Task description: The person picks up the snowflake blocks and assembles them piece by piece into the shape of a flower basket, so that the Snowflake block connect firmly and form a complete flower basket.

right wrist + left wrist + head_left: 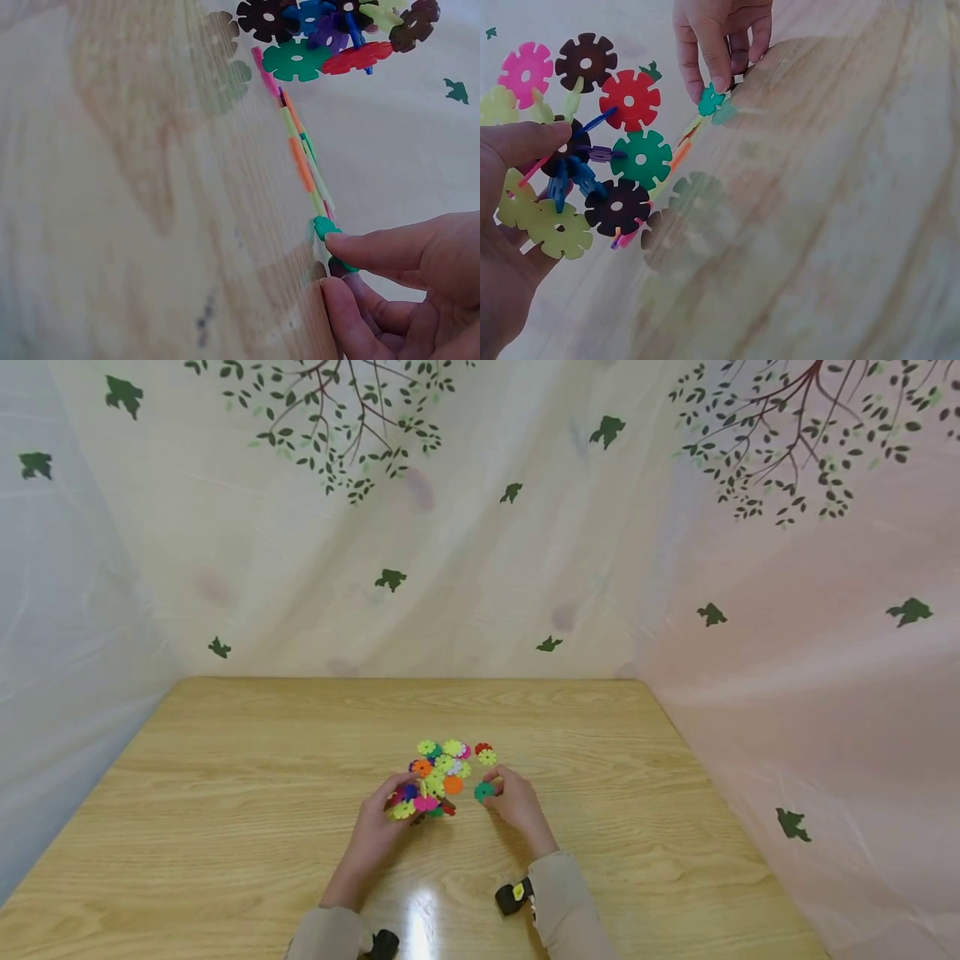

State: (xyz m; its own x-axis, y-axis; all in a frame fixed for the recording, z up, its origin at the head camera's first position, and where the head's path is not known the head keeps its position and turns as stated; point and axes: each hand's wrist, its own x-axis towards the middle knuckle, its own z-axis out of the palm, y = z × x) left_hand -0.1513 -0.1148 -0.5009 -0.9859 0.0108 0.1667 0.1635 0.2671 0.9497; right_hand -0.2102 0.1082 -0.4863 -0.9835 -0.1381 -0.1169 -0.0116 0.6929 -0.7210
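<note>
My left hand [377,824] holds a cluster of interlocking plastic flower discs [425,803], slotted together at different angles. In the left wrist view its thumb presses on a dark disc near the middle, and a red disc [630,100] and a green disc [641,159] face outward. To the right of the cluster, my right hand [519,807] pinches a separate green flower disc [483,792] between thumb and fingers, low over the table. Something dark shows just below that disc in the right wrist view; the fingers partly hide it.
Several loose flower discs [452,748] lie flat on the wooden table [225,793] just beyond the hands. A yellow disc [487,757] lies against a red one ahead of the right hand. Printed fabric [465,543] hangs behind the table and along its sides.
</note>
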